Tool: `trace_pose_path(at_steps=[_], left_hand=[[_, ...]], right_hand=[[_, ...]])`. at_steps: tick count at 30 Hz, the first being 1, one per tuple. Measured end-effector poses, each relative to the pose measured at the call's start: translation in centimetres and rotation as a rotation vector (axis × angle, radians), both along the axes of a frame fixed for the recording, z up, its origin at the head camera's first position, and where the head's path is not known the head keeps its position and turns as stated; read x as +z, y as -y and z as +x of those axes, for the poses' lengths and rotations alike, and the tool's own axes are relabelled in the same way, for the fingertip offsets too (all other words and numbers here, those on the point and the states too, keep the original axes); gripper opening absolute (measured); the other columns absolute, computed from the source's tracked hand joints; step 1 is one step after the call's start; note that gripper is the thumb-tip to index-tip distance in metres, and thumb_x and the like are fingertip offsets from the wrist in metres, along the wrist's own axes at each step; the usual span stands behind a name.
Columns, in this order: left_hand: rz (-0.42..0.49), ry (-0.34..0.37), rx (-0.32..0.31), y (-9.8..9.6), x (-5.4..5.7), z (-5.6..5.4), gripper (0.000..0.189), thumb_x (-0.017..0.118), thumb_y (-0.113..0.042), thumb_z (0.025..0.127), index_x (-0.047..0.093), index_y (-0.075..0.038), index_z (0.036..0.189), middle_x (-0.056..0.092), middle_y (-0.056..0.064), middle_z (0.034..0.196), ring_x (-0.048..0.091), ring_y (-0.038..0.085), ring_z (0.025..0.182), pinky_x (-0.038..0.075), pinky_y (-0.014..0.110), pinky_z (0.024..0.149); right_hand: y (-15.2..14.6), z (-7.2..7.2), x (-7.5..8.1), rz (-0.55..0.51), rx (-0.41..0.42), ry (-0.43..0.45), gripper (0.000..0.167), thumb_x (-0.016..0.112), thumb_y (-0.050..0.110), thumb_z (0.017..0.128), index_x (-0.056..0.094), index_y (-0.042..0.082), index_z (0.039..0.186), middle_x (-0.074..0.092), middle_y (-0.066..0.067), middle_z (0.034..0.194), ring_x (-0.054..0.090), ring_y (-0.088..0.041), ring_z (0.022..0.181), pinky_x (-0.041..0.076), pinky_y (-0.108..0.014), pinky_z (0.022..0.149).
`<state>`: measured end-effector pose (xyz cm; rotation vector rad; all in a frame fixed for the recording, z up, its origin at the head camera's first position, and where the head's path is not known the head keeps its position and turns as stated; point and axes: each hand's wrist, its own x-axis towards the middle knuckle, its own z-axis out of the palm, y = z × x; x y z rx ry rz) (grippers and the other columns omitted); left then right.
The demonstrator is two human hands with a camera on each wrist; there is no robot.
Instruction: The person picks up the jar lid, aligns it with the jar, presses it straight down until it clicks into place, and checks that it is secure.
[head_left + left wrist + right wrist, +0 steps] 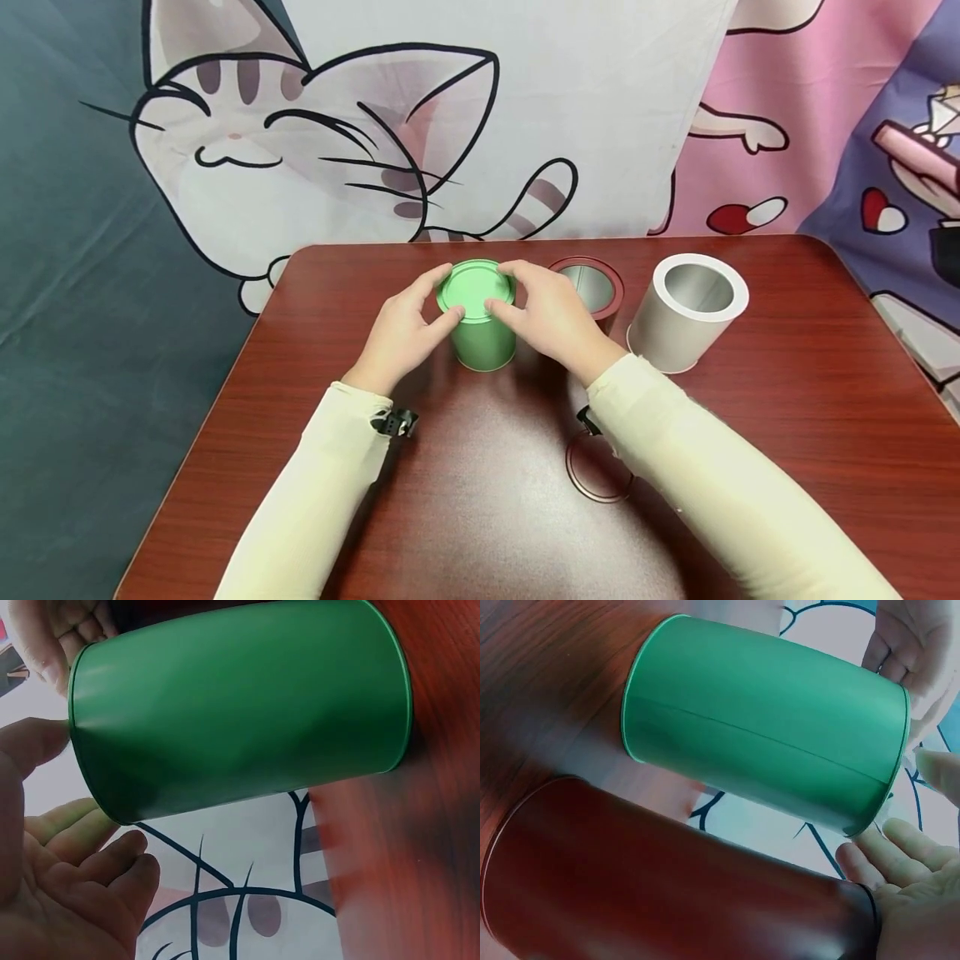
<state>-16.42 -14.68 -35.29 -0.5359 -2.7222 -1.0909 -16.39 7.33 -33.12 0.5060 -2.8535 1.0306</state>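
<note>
A green tin can (483, 346) stands upright on the table with its green lid (472, 287) seated on top. My left hand (405, 325) is at the lid's left side, thumb at the near rim and index finger at the far rim. On the opposite side my right hand (557, 321) lies likewise, its thumb over the near part of the lid and its index fingertip at the far rim. The other fingers are loosely bent beside the can, as both wrist views show. Below the lid, the can's smooth green wall (240, 712) is untouched.
Right behind my right hand stands an uncovered dark red can (667, 877). Farther right is an uncovered white can (671, 333). A dark red lid (572, 475) lies flat near my right forearm. A cat-printed cloth (600, 100) hangs behind the table (480, 517).
</note>
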Motion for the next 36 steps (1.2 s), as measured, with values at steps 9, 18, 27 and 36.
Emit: trace_pose_path(at_steps=[9,18,27,36], left_hand=[[-0.045,0.016,-0.022,0.0,0.8,-0.3,0.060,0.073,-0.026,0.091,0.053,-0.012,0.146,0.061,0.007,0.139,0.057,0.023,0.127,0.045,0.043,0.106],[-0.076,0.036,-0.011,0.1,0.8,-0.4,0.061,0.073,-0.031,0.092,0.051,-0.014,0.147,0.060,0.005,0.140,0.057,0.023,0.128,0.045,0.044,0.107],[-0.070,0.011,-0.005,0.0,0.8,0.0,0.059,0.071,-0.029,0.092,0.053,-0.013,0.145,0.061,0.006,0.140,0.058,0.024,0.126,0.046,0.044,0.105],[-0.088,-0.083,-0.056,-0.5,0.9,1.3,0.062,0.072,-0.027,0.091,0.051,-0.009,0.147,0.063,0.011,0.135,0.063,0.025,0.116,0.050,0.043,0.100]], right_hand=[[0.4,-0.1,1.1,0.075,0.028,0.013,0.050,0.075,0.028,0.090,0.061,0.010,0.135,0.065,-0.002,0.088,0.059,-0.018,0.077,0.050,-0.035,0.072],[0.6,-0.2,1.3,0.144,0.031,-0.036,0.045,0.072,0.026,0.091,0.064,0.006,0.130,0.069,-0.009,0.116,0.062,-0.026,0.100,0.051,-0.042,0.091],[0.7,0.2,0.9,0.145,0.024,-0.075,0.041,0.071,0.028,0.093,0.065,0.006,0.128,0.069,-0.009,0.119,0.064,-0.025,0.101,0.051,-0.040,0.092],[0.0,1.4,1.1,0.088,0.017,-0.106,0.046,0.070,0.028,0.093,0.061,0.006,0.133,0.066,-0.008,0.126,0.062,-0.025,0.105,0.050,-0.042,0.095]])
